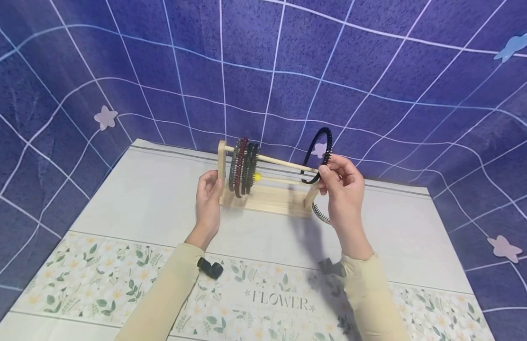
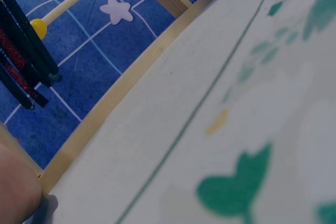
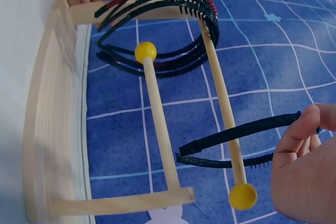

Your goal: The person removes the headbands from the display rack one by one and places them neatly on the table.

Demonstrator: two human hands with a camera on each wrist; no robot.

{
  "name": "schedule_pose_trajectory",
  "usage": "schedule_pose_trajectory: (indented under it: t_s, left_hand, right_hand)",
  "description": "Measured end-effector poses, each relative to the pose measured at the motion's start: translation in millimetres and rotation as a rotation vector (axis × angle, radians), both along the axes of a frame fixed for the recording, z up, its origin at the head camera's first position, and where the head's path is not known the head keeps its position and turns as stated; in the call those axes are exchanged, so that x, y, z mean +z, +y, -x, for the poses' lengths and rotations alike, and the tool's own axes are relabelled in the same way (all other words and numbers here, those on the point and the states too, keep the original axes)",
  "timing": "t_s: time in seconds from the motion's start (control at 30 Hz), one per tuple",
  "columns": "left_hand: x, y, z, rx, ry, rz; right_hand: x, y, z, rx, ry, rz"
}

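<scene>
A wooden headband stand (image 1: 268, 201) has two uprights and two rods tipped with yellow balls. My left hand (image 1: 208, 199) grips its left upright, thumb in front. Several dark headbands (image 1: 249, 168), one of them dark red, hang bunched at the left end of the upper rod (image 1: 272, 161). My right hand (image 1: 346, 194) pinches a black toothed headband (image 1: 327, 137) between thumb and fingers. In the right wrist view, the rod passes between this headband's arms, close to the yellow end ball (image 3: 243, 196). The lower rod's yellow ball (image 3: 145, 52) is beside the bunched headbands.
A silvery toothed headband (image 1: 320, 214) lies by the right upright, partly hidden behind my right hand. The stand is near the back edge of a white table (image 1: 131, 189) with a flowered band. Behind hangs a blue gridded cloth (image 1: 246, 85) with stars.
</scene>
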State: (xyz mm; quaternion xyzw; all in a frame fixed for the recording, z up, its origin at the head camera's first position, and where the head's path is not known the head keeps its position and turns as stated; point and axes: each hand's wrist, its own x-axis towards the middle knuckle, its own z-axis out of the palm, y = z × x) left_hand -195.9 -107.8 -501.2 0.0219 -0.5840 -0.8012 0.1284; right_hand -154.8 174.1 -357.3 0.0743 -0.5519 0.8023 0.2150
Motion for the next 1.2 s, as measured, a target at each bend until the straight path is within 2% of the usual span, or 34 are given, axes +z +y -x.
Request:
schedule_pose_trajectory:
  t_s: [0.37, 0.73, 1.03, 1.2]
  left_hand:
    - [-0.6, 0.2, 1.0, 0.009, -0.003, -0.006]
    - [-0.5, 0.0, 0.9, 0.016, -0.005, -0.002]
    - [-1.2, -0.4, 1.3, 0.009, -0.001, -0.005]
    - [-0.4, 0.2, 0.9, 0.013, -0.001, -0.006]
  right_hand:
    - [0.1, 15, -2.1, -0.036, -0.001, 0.029]
    - [8.2, 30, -6.4, -0.07, -0.011, 0.058]
    - [2.9, 43, -8.4, -0.089, -0.009, 0.071]
    - [-0.9, 53, -9.6, -0.109, -0.026, 0.036]
